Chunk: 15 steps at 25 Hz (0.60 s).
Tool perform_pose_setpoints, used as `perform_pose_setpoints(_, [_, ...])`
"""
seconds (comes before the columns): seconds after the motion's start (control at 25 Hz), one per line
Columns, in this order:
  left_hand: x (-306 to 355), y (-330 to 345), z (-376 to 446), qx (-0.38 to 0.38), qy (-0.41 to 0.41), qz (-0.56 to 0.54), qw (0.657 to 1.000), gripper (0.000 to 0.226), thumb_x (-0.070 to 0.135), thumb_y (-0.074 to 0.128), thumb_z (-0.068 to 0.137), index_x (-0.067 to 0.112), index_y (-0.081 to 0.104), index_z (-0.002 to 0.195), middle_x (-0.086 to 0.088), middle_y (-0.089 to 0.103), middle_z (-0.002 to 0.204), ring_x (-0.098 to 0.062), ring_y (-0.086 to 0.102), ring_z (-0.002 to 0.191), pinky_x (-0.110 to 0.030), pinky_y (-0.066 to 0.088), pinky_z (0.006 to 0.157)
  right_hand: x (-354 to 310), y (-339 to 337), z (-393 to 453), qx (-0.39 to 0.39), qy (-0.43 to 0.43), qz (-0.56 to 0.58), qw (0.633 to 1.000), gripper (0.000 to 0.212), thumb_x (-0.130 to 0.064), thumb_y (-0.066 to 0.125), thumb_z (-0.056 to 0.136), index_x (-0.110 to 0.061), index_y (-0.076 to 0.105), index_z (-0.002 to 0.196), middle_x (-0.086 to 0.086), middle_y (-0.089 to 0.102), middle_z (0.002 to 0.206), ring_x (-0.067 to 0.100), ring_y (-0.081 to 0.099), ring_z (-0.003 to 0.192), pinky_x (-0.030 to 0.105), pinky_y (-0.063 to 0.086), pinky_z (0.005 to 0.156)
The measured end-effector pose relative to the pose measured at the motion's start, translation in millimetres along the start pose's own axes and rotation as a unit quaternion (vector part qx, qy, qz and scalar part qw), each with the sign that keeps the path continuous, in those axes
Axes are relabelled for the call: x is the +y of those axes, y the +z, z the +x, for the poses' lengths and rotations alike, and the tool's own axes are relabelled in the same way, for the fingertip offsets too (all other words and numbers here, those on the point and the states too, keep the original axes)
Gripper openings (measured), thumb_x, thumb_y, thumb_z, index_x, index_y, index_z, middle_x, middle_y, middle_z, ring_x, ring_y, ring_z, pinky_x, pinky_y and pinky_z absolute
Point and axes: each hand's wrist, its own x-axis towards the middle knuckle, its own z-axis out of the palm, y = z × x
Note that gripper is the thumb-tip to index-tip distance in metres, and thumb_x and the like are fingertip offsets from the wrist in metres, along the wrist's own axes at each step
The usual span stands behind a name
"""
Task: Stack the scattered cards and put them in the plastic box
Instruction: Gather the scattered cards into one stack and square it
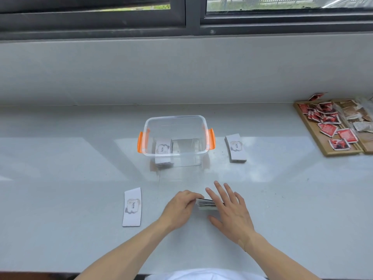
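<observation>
Both hands sit near the front edge of the white counter [60, 158], squaring a small stack of cards [207, 204] between them. Left hand [179, 208] is curled, fingertips pressed against the stack's left end. Right hand [228, 209] is flat and spread, fingers splayed, palm side against the stack's right end, thumb on the counter below it. Stack lies flat on the surface, dark edges showing, top face mostly hidden by the fingers. To the left of the hands, well apart, a single white card [132, 207] lies face up, "love" printed on it. Further back, centre, a clear plastic box [175, 138] with orange side latches [211, 138], lid off; inside at bottom left lies a card pile [163, 148] with the same "love" face, something dark beside it, cannot tell what. Right of the box, just beside it, another card stack [235, 147] on the counter. Far right, a wooden tray [323, 142] holding red and brown sachets [331, 126]. Behind everything, a grey wall ledge and a dark-framed window [193, 19].
</observation>
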Motion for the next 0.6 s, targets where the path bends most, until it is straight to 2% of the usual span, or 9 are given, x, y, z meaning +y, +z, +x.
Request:
perform_pose_setpoints(0.12, [9,5,1,-0.060,-0.049,-0.121,0.990,0.045,0.001,0.039,0.093,0.027,0.068,0.117,0.006,0.067,0.118,-0.007,0.057,0.111,-0.020,0.040,0.098,0,1,0,0.000,0.002,0.003,1.000,0.085,-0.052,0.066,0.079,-0.035,0.022,0.149,0.002,0.025,0.160,0.031,0.028,0.144,0.049,0.039,0.107])
perform_pose_setpoints(0.2, [11,4,0,-0.087,-0.080,-0.168,0.979,0.047,0.006,0.038,0.088,0.028,0.068,0.117,0.012,0.067,0.122,0.000,0.056,0.116,-0.019,0.039,0.101,0,1,2,-0.002,0.001,0.000,1.000,0.084,-0.053,0.065,0.080,-0.036,0.022,0.149,0.001,0.024,0.160,0.030,0.027,0.144,0.048,0.038,0.108])
perform_pose_setpoints(0.4, [22,7,0,-0.113,-0.076,-0.157,0.978,0.055,0.015,0.045,0.069,0.034,0.063,0.118,0.017,0.067,0.117,0.001,0.060,0.106,-0.015,0.044,0.090,0,0,4,-0.004,0.007,0.006,1.000,0.080,-0.050,0.067,0.078,-0.035,0.029,0.147,0.002,0.029,0.158,0.031,0.033,0.141,0.048,0.042,0.105])
perform_pose_setpoints(0.6, [34,17,3,-0.127,-0.077,-0.170,0.974,0.055,0.006,0.050,0.071,0.028,0.059,0.121,0.006,0.066,0.118,-0.008,0.060,0.109,-0.019,0.048,0.088,-2,-3,5,-0.007,0.020,0.008,1.000,0.067,-0.041,0.069,0.079,-0.036,0.042,0.140,0.001,0.041,0.151,0.029,0.048,0.130,0.044,0.048,0.095])
